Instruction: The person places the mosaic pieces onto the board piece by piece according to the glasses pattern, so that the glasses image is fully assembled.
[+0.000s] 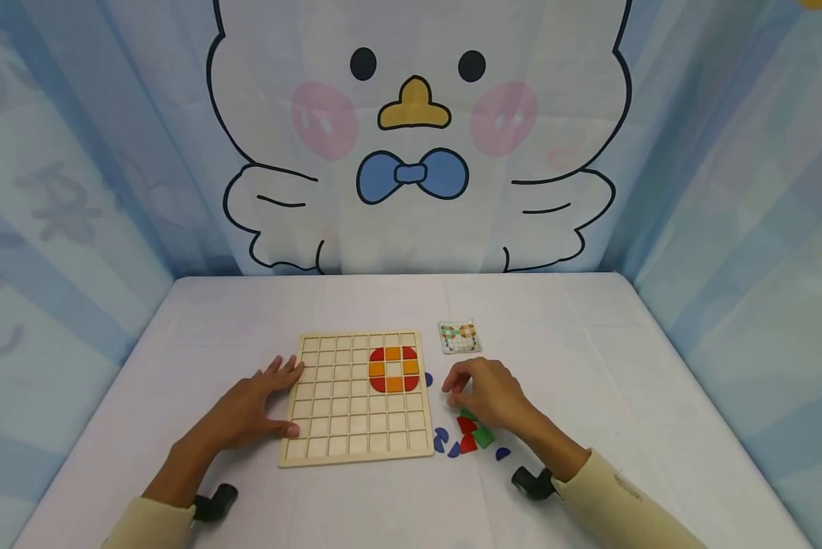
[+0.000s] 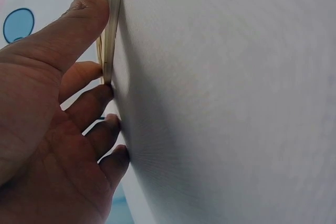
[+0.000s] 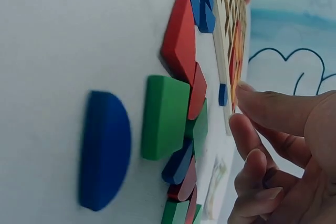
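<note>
A wooden grid board (image 1: 356, 460) lies on the table, with red quarter-round pieces (image 1: 377, 384) and orange squares (image 1: 393, 354) forming a ring in its upper right cells. At its left edge rests my left hand (image 1: 255, 408), fingers spread, thumb touching the frame near the lower corner. My right hand (image 1: 489, 390) hovers right of the board with bent fingers. Between its thumb and index finger no piece shows in the right wrist view. Below it lie loose red pieces (image 3: 180, 40), green pieces (image 3: 166, 118) and blue pieces (image 3: 105, 150).
A small pattern card (image 1: 460, 337) lies beyond the board's upper right corner. One blue piece (image 1: 428, 379) sits against the board's right edge. The white-covered table (image 1: 232, 328) ends at a printed curtain (image 1: 411, 229) behind, with more curtain on both sides.
</note>
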`<move>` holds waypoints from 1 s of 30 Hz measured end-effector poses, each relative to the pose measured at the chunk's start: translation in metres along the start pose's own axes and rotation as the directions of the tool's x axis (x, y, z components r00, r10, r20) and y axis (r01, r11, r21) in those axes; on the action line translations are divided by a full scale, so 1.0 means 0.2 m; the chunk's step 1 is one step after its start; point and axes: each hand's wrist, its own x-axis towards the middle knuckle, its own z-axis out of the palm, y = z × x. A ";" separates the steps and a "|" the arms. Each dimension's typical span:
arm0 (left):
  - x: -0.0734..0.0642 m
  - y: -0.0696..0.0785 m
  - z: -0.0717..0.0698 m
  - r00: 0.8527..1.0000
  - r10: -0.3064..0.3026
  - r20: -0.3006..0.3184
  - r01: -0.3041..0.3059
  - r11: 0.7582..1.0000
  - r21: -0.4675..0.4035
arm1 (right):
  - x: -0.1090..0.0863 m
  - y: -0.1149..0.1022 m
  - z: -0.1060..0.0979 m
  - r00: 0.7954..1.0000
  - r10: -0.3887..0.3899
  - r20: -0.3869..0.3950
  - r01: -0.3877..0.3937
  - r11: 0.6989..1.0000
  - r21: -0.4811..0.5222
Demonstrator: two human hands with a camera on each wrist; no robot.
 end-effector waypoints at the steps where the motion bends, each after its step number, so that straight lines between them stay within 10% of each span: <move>1: 0.00 0.00 0.00 1.000 0.000 0.000 0.000 1.000 -0.002 | -0.01 0.00 0.00 1.000 -0.006 0.008 0.006 1.000 0.006; 30: 0.00 -0.01 0.00 1.000 0.028 -0.007 -0.028 1.000 -0.011 | -0.11 0.02 0.05 0.969 -0.202 0.143 0.200 0.979 0.029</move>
